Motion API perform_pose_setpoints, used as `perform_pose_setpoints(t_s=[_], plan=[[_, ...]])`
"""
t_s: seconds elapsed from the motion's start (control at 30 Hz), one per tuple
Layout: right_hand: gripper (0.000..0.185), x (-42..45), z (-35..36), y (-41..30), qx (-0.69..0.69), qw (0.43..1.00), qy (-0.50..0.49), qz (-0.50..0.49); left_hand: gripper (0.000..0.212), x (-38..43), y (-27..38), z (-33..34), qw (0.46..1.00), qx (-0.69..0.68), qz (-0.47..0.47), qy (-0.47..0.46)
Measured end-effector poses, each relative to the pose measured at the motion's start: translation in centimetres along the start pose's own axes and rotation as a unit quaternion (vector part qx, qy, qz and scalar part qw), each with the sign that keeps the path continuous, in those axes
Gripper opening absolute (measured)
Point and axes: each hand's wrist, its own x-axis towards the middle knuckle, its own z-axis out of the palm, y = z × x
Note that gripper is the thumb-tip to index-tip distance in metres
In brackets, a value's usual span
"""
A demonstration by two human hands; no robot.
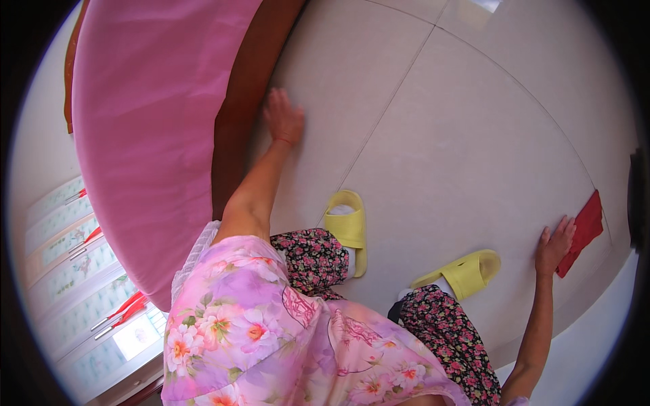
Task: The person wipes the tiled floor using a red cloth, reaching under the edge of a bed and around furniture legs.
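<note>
My left hand point(284, 119) is over the pale tiled floor point(447, 132), close beside the brown wooden side rail point(233, 116) of a bed. Its fingers are stretched out, slightly blurred, with nothing seen in them; a thin red string circles the wrist. Far to the right, my right hand point(555, 247) overlaps the near edge of a folded red cloth point(586, 231). The back of this hand faces up, its fingers extended and its thumb apart. The palm is hidden, so whether it grips the cloth or only rests on it cannot be told.
A bed with a pink sheet point(152, 116) runs along the left. Yellow slippers, left point(350, 228) and right point(467, 274), are on my feet. White drawers point(76, 259) with red tassels stand at lower left. A dark object point(637, 200) sits at the right rim.
</note>
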Motion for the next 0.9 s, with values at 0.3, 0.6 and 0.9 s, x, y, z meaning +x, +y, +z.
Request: perform_pose_setpoints(t_s=[0.3, 0.6, 0.9], plan=[[0.057, -0.2, -0.2, 0.1, 0.012, 1.000, 0.009, -0.007, 0.066, -0.4, 10.3, -0.9, 0.969, -0.160, 0.186, -0.039], [0.057, 0.1, -0.4, -0.1, -0.001, 1.000, 0.004, -0.001, 0.060, 2.1, -5.7, 1.5, 0.907, -0.259, -0.287, -0.165], [0.058, -0.3, -0.1, 0.0, -0.015, 1.000, 0.010, -0.005, 0.060, -2.5, 4.7, 0.2, 0.981, -0.054, -0.182, -0.031]])
